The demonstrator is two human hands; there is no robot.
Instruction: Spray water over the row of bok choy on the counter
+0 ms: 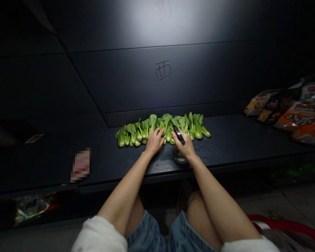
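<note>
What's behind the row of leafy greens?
Behind the greens rises a dark back panel with a handwritten mark. Where it meets the shelf is partly covered by the leaves.

Leafy greens [167, 121] side by side, clear black-topped bottle [180, 158] just before them

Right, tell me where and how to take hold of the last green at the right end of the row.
Grip the end green by its pale stem end, probably best from the right: it lies slantwise, the stem pointing outward past its neighbours, while its leaves crowd against the row of greens. The right hand holds a spray bottle.
</note>
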